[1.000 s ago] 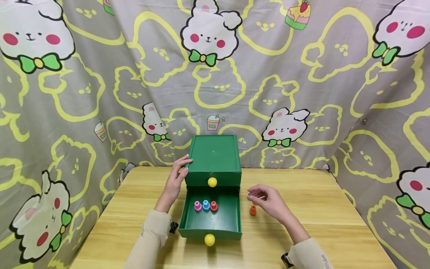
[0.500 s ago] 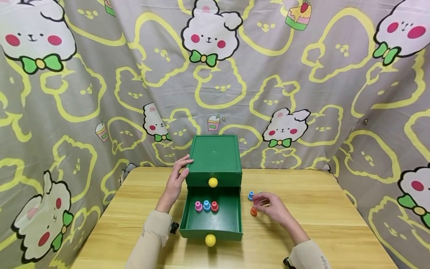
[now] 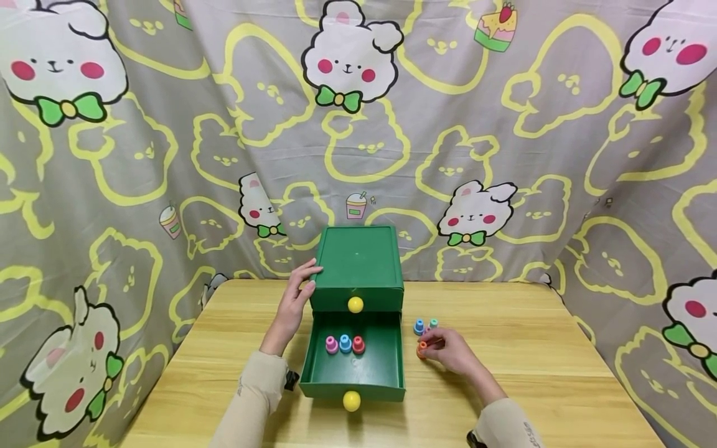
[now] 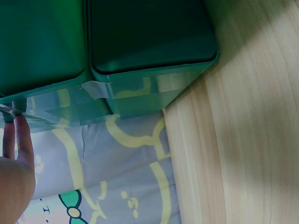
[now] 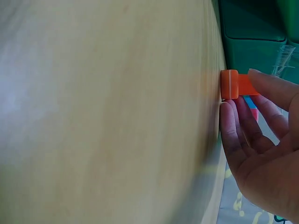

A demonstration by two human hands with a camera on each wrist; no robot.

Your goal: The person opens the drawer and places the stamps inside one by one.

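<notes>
My left hand (image 3: 291,308) rests against the left side of a small green two-drawer cabinet (image 3: 358,255), its fingertips on the top edge. In the left wrist view, straight fingers (image 4: 23,140) touch the cabinet's side. My right hand (image 3: 450,351) pinches a small orange stepped peg (image 3: 422,350) with a wide base, standing on the table. The right wrist view shows the thumb and fingers on either side of the orange peg (image 5: 238,84). Just beyond are a blue peg (image 3: 419,326), a teal peg (image 3: 434,323) and a partly hidden pinkish piece.
The lower drawer (image 3: 313,373) is pulled out, with pink (image 3: 332,344), blue (image 3: 345,343) and red (image 3: 358,344) pegs in a row inside. Yellow knobs (image 3: 351,401) stick out from both drawers. A patterned curtain (image 3: 358,143) hangs behind the wooden table (image 3: 504,311).
My right hand has moved from beside the blue peg toward me and onto the orange peg. The blue and teal pegs have come into view. My left hand has stayed in place.
</notes>
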